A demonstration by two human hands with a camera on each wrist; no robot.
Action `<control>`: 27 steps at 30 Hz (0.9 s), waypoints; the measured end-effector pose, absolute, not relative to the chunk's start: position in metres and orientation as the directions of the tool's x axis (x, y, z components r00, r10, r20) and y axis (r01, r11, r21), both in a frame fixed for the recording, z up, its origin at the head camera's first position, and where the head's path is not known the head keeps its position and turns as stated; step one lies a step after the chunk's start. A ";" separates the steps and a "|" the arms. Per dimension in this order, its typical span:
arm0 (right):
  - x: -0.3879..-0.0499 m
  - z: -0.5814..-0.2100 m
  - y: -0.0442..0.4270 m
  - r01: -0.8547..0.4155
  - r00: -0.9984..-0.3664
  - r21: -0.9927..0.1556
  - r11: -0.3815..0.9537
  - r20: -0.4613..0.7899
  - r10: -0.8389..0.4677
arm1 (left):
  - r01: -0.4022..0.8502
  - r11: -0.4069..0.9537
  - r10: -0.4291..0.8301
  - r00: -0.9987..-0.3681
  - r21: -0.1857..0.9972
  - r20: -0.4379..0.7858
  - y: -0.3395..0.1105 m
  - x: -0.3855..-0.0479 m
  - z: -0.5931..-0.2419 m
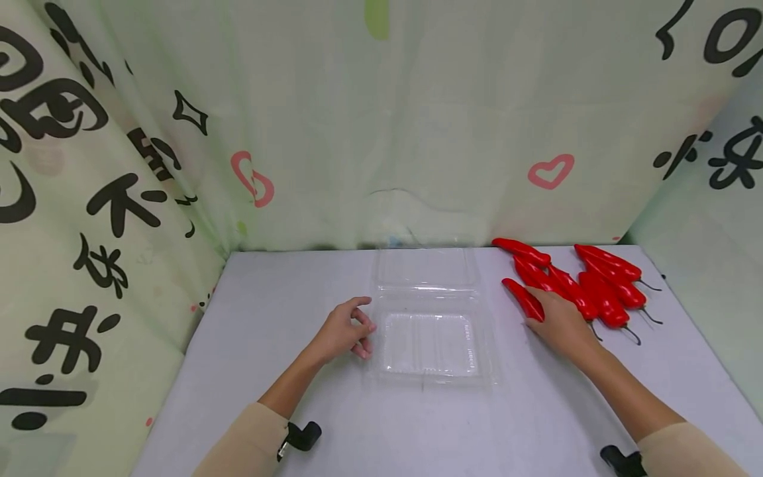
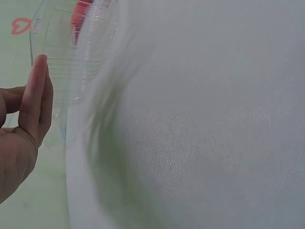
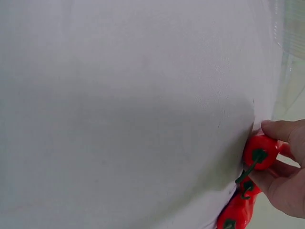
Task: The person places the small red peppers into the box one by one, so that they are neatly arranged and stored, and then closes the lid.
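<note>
On the table's right side my right hand (image 1: 559, 320) grips a red chili pepper (image 1: 523, 299) by its stem end. In the right wrist view, thumb and fingers stand around the red pepper (image 3: 260, 151), its green stem toward the camera. Several more red peppers (image 1: 610, 291) lie in a group just beyond and to the right of that hand. A clear plastic clamshell box (image 1: 429, 341) lies with its lid folded back at the middle. My left hand (image 1: 347, 329) is at the box's left edge, fingers loosely bent and holding nothing; whether it touches the box I cannot tell.
The white table (image 1: 280, 291) ends at a pale curtain (image 1: 441, 132) at the back, printed with black characters and pink hearts. The curtain also runs along the left and right sides. Black straps with small camera mounts sit on both wrists.
</note>
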State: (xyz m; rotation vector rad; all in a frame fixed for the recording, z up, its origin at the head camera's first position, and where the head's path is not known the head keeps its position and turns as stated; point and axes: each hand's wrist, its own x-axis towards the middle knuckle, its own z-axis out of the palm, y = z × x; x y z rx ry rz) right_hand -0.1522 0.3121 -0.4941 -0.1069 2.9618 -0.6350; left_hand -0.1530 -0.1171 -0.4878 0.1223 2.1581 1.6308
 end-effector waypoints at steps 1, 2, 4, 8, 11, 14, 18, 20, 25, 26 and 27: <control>-0.151 -0.494 0.313 -0.046 -0.992 -0.415 0.908 -0.090 -0.091 | -0.186 0.302 0.323 -0.903 0.935 -0.283 -0.117 -0.153 -0.488; -0.151 -0.494 0.313 -0.045 -0.993 -0.419 0.907 -0.084 -0.089 | -0.187 0.300 0.324 -0.902 0.936 -0.284 -0.117 -0.153 -0.488; -0.149 -0.494 0.314 -0.050 -0.993 -0.429 0.902 -0.073 -0.089 | -0.185 0.296 0.326 -0.902 0.937 -0.282 -0.117 -0.152 -0.488; -0.146 -0.491 0.316 -0.060 -0.993 -0.451 0.890 -0.060 -0.097 | -0.181 0.288 0.328 -0.904 0.940 -0.274 -0.117 -0.152 -0.488; -0.146 -0.490 0.319 -0.065 -0.992 -0.463 0.884 -0.065 -0.107 | -0.182 0.285 0.326 -0.905 0.941 -0.273 -0.117 -0.151 -0.488; -0.147 -0.490 0.324 -0.065 -0.991 -0.474 0.878 -0.072 -0.112 | -0.187 0.285 0.322 -0.905 0.940 -0.278 -0.117 -0.151 -0.488; -0.147 -0.483 0.329 -0.058 -0.989 -0.492 0.869 -0.089 -0.116 | -0.189 0.284 0.326 -0.903 0.940 -0.280 -0.117 -0.151 -0.488; -0.147 -0.478 0.331 -0.059 -0.988 -0.500 0.864 -0.092 -0.121 | -0.192 0.282 0.327 -0.902 0.940 -0.282 -0.117 -0.151 -0.488; -0.148 -0.467 0.331 -0.088 -0.987 -0.501 0.861 -0.073 -0.144 | -0.199 0.284 0.315 -0.904 0.938 -0.288 -0.117 -0.153 -0.488; -0.148 -0.465 0.331 -0.093 -0.986 -0.498 0.862 -0.072 -0.147 | -0.201 0.286 0.313 -0.905 0.937 -0.289 -0.117 -0.153 -0.488; -0.149 -0.463 0.331 -0.098 -0.986 -0.496 0.863 -0.070 -0.152 | -0.201 0.289 0.310 -0.905 0.936 -0.290 -0.117 -0.153 -0.488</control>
